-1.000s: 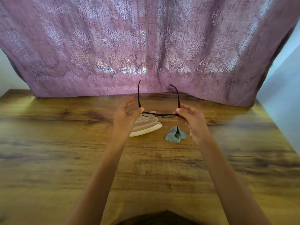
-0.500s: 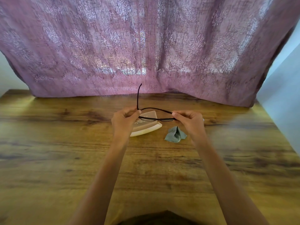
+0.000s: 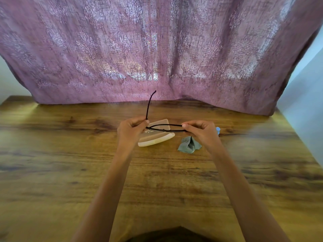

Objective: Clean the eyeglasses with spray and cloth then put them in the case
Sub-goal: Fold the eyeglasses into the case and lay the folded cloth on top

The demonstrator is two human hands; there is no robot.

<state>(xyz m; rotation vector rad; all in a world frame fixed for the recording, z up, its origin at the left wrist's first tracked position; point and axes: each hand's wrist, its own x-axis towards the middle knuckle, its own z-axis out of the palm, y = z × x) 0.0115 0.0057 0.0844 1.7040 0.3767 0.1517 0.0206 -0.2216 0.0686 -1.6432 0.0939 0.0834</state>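
Note:
Dark thin-framed eyeglasses [image 3: 166, 128] hang above the wooden table between both hands. My left hand [image 3: 130, 132] pinches the left hinge, and its temple arm still sticks up and away. My right hand [image 3: 201, 131] pinches the right end, where the other temple arm lies folded across the frame. Just under the glasses lies a cream, open eyeglass case [image 3: 156, 137]. A crumpled grey-green cloth [image 3: 189, 146] rests on the table below my right hand. A light-blue spray bottle [image 3: 217, 130] peeks out behind that hand, mostly hidden.
The wooden table [image 3: 70, 172] stretches wide to the left and toward me. A mauve patterned curtain [image 3: 157, 49] hangs along the table's far edge. A pale wall [image 3: 307, 110] borders the right side.
The right temple arm has been folded down against the frame by my right hand. The glasses and both hands sank slightly toward the case. The left temple arm stays unfolded.

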